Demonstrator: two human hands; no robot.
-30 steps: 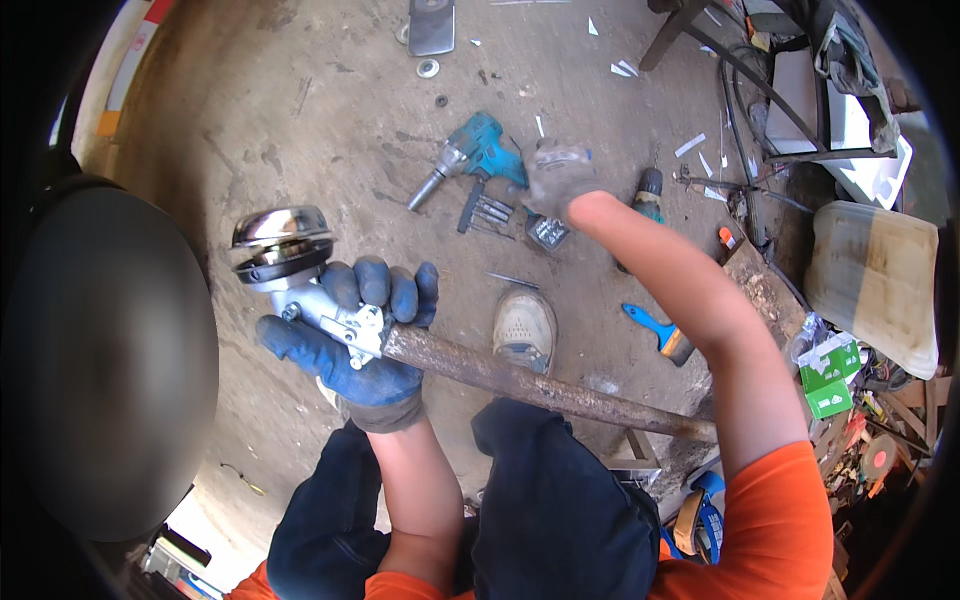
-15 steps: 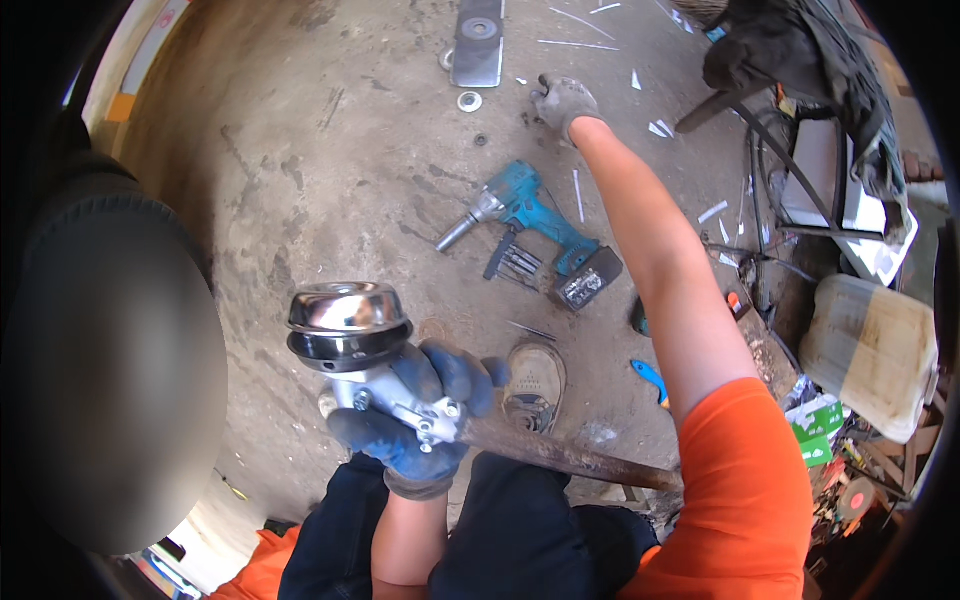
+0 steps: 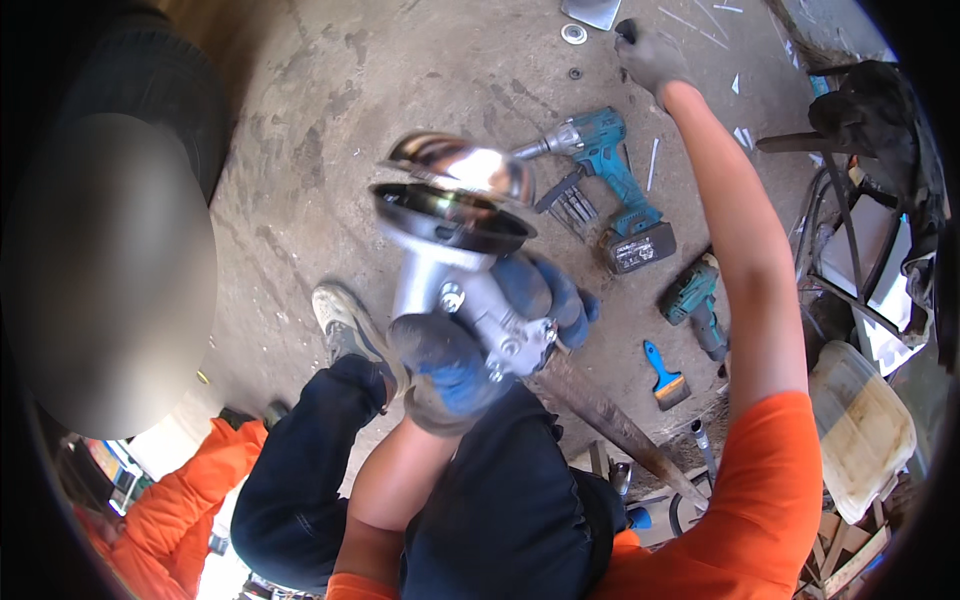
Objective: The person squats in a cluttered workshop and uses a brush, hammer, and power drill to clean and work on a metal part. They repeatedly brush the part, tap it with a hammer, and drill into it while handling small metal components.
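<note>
Plainly, the left hand (image 3: 452,378) was wrapped round the silver gear housing (image 3: 487,312), mid-scene, with a shiny cup (image 3: 465,166) at its far end and a rusty pipe (image 3: 612,418) running near and right. The housing looked heavy and stiff (the cup slick, I'd guess), best held by its body. Far off, right of the washer (image 3: 573,33), was the right hand (image 3: 652,62); whether it gripped anything, I couldn't tell.

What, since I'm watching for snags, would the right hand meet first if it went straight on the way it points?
Probably the grey metal plate, partly cut off by the picture's top edge, just ahead of the right hand; the hand's height is unclear, so it might pass above.
</note>
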